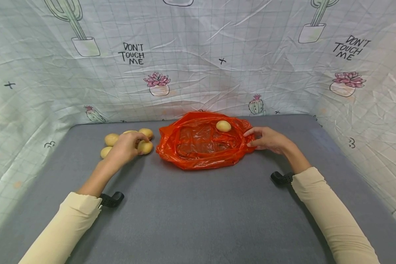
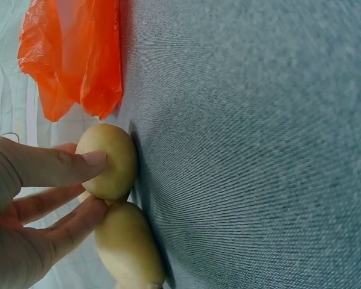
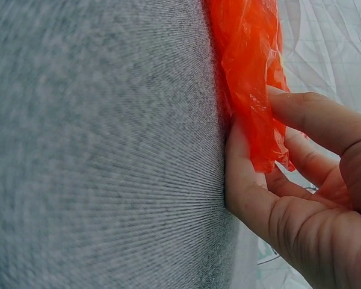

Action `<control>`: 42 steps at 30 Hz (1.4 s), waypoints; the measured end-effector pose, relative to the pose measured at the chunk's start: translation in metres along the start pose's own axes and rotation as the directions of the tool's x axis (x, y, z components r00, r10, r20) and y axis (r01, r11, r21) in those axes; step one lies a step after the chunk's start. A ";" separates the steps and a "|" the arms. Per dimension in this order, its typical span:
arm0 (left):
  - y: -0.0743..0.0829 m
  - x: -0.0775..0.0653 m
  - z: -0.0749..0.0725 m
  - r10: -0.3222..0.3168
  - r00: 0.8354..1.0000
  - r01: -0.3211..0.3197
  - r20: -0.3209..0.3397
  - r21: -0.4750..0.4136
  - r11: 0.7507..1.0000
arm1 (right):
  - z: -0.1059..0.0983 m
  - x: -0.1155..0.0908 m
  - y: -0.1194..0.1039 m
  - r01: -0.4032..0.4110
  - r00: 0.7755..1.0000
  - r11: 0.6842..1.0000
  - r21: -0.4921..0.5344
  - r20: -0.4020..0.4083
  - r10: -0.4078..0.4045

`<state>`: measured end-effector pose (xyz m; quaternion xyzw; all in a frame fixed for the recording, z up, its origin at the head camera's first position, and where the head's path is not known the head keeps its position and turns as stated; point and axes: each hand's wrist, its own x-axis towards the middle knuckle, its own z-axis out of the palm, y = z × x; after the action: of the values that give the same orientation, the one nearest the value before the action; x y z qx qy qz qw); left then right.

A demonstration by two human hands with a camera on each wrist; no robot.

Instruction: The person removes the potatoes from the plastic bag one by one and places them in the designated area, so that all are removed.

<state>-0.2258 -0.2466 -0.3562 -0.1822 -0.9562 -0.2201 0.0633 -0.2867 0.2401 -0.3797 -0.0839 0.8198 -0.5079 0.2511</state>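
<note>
My left hand (image 1: 126, 147) grips a yellow potato (image 1: 145, 147), thumb on its near side and fingers around the back, partly hidden. In the left wrist view, that potato (image 2: 111, 162) appears low by the cloth, touching a second potato (image 2: 129, 244). More potatoes (image 1: 111, 139) lie clustered around the hand. An orange-red plastic bag (image 1: 198, 163) lies spread with its mouth facing up, and a single potato (image 1: 223, 126) sits inside at the back right. My right hand (image 1: 267, 140) holds the bag's right edge between thumb and fingers; the right wrist view shows the crumpled plastic (image 3: 253, 90) between them.
A grey cloth-covered table (image 1: 198, 212) stretches in front of the bag and out to both sides. Behind it hangs a white curtain (image 1: 198, 55) printed with cacti and lettering. Black wrist straps (image 1: 112, 200) sit at both cuffs.
</note>
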 end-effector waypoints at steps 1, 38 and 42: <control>0.000 -0.001 0.000 -0.001 1.000 0.001 -0.001 -0.001 1.000 | 0.000 0.000 0.000 0.001 1.000 1.000 -0.002 0.000 -0.001; 0.103 0.014 -0.006 0.068 0.996 -0.075 -0.057 -0.122 0.990 | -0.002 0.000 -0.002 -0.014 1.000 1.000 0.019 0.019 0.013; 0.110 0.017 -0.003 0.072 0.997 -0.076 -0.034 -0.142 0.987 | -0.002 0.000 -0.003 -0.014 1.000 1.000 0.026 0.022 0.013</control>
<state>-0.2002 -0.1497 -0.3064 -0.2184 -0.9296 -0.2881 0.0719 -0.2880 0.2399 -0.3761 -0.0807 0.8109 -0.5157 0.2647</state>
